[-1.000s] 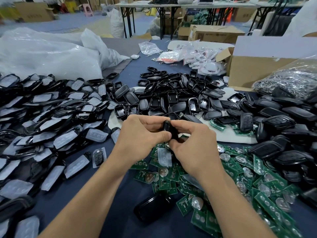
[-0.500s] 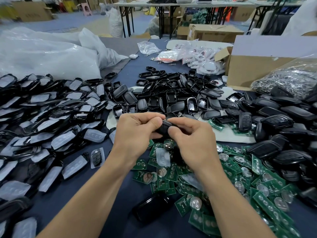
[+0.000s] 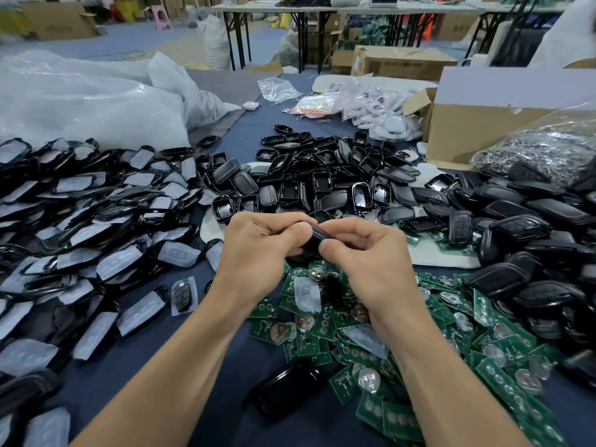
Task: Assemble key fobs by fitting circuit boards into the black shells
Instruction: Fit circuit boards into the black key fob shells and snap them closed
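— Between the two hands, which part is held?

— One black shell [image 3: 317,237]. The left hand [image 3: 258,253] grips its left end, fingers curled round it and thumb pressed on the top face. The right hand [image 3: 364,262] pinches the other end between thumb and forefinger, with the remaining fingers curled underneath. Whether a board sits inside the shell cannot be told, as the fingers cover most of it.

— Where is the stock of boards?

— Directly beneath the right hand and wrist, spreading to its right, is a loose heap of green circuit boards [image 3: 419,350]. Many carry a round coin cell. A clear button pad [image 3: 308,293] lies on the heap, below the gap between the wrists.

— And the other parts?

— Beyond both hands is a pile of open shells [image 3: 322,185], many lying cavity up. To the right of the right hand, closed fobs [image 3: 532,253] are heaped. To the left of the left hand lies a wide spread of film-covered pieces [image 3: 96,221]. Between the forearms, one glossy black cover [image 3: 283,391] rests on the dark blue cloth [image 3: 154,375], just beside the board heap.
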`<state>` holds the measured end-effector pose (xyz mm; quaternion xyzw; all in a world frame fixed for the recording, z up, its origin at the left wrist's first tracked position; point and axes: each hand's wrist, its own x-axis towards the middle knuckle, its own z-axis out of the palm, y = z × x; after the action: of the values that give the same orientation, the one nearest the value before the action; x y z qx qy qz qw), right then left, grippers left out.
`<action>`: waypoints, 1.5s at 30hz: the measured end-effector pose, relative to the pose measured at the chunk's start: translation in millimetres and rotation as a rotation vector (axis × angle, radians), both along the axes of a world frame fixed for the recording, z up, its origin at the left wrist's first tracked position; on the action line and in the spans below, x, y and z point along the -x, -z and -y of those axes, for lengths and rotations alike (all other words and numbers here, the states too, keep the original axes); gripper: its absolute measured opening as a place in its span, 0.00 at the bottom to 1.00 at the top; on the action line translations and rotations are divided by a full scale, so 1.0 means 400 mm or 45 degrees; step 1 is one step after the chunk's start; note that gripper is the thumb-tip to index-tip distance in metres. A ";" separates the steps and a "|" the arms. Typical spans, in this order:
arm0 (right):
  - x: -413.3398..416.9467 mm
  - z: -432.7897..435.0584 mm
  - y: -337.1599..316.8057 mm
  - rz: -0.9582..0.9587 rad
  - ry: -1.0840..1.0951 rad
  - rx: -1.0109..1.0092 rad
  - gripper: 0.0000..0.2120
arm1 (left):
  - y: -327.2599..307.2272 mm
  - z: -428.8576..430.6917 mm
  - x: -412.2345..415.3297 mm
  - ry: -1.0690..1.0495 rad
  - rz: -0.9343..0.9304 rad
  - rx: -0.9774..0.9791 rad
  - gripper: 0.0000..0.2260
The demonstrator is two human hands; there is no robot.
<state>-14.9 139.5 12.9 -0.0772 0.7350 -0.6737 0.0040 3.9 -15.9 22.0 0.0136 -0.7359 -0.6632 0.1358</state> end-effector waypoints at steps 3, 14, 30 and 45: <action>-0.005 0.000 -0.005 0.004 0.004 -0.004 0.11 | -0.001 0.005 0.001 0.012 -0.026 0.011 0.13; -0.022 -0.010 -0.021 -0.392 0.253 -0.337 0.16 | 0.000 0.009 0.001 0.155 -0.243 0.110 0.17; -0.020 0.006 -0.029 0.195 -0.203 0.652 0.09 | -0.021 -0.042 -0.018 0.162 -0.204 -0.337 0.11; -0.022 0.008 -0.010 0.124 -0.148 0.451 0.12 | -0.013 -0.065 -0.030 -0.052 -0.223 -0.223 0.11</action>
<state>-6.2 136.3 16.8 -0.0862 0.5983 -0.7940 0.0648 16.1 9.9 27.1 -0.0176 -0.6599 -0.7207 0.2116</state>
